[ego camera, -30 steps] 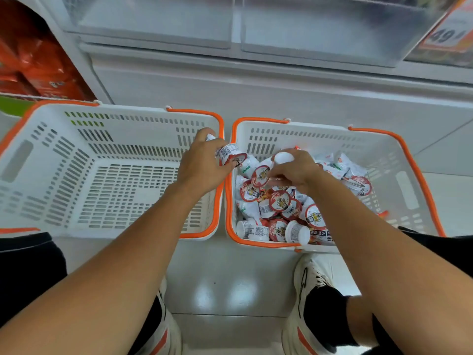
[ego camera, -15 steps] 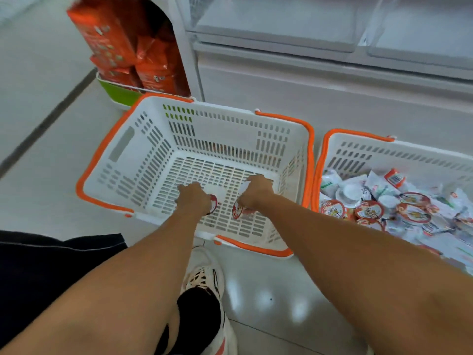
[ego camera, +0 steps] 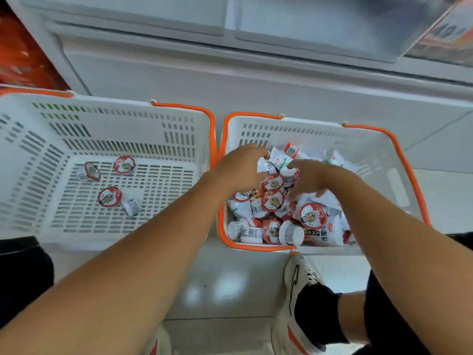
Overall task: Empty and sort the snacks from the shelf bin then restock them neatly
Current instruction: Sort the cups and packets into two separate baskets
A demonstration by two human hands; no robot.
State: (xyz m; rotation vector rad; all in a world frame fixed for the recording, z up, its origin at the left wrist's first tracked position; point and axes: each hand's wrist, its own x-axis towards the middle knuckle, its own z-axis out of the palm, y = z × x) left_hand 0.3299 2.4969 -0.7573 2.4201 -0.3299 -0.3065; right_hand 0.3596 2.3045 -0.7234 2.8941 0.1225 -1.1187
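Here, two white slotted baskets with orange rims sit side by side on the floor below a white shelf unit. The left basket (ego camera: 38, 155), filling the left half of the frame, holds four small snack cups: one on its side (ego camera: 89, 171), one lid-up (ego camera: 124, 164) beside it, another lid-up (ego camera: 109, 196) lower down, and a fourth tipped over (ego camera: 131, 207) just beside that one. The right basket (ego camera: 378, 160), at centre right, is heaped with a mixed pile (ego camera: 286, 216) of the same red-lidded cups and white sachets, too many and too jumbled to count; their printing is too blurred to read. Both hands reach into this pile: the left hand (ego camera: 242, 166) with fingers curled down among sachets, the right hand (ego camera: 311, 176) likewise curled over a cup; whether either grip actually holds anything cannot be told. A price card (ego camera: 450, 32) at upper right shows a blurred "49".
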